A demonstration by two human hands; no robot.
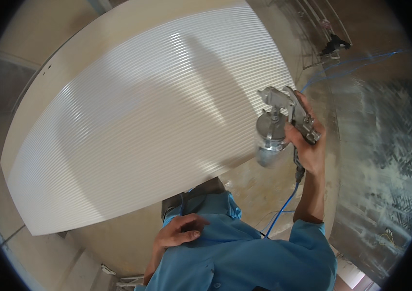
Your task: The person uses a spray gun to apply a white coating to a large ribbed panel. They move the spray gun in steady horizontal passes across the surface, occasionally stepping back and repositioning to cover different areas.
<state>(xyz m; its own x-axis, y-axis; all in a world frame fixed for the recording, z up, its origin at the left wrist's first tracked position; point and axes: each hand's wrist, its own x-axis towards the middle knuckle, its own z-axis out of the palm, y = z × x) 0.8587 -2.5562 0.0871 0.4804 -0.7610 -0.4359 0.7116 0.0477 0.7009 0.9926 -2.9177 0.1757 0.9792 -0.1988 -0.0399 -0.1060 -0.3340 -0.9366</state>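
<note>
My right hand [309,148] is wrapped round the handle of a metal spray gun [277,98]. Below the gun hangs its silver paint cup [270,136], and a blue air hose [289,200] runs from the handle down toward my body. The gun's nozzle points left, over the right edge of a large white ribbed panel [147,126] with a curved outline. My left hand [182,230] rests close to the front of my blue shirt, its fingers loosely stretched and the thumb apart, with nothing in it.
To the right stands a dark, paint-smeared surface [378,169]. A thin metal rack [312,34] with a black object [334,44] is at the far right. Blue hose [356,65] also trails there. Beneath the panel lies a stained beige floor [133,247].
</note>
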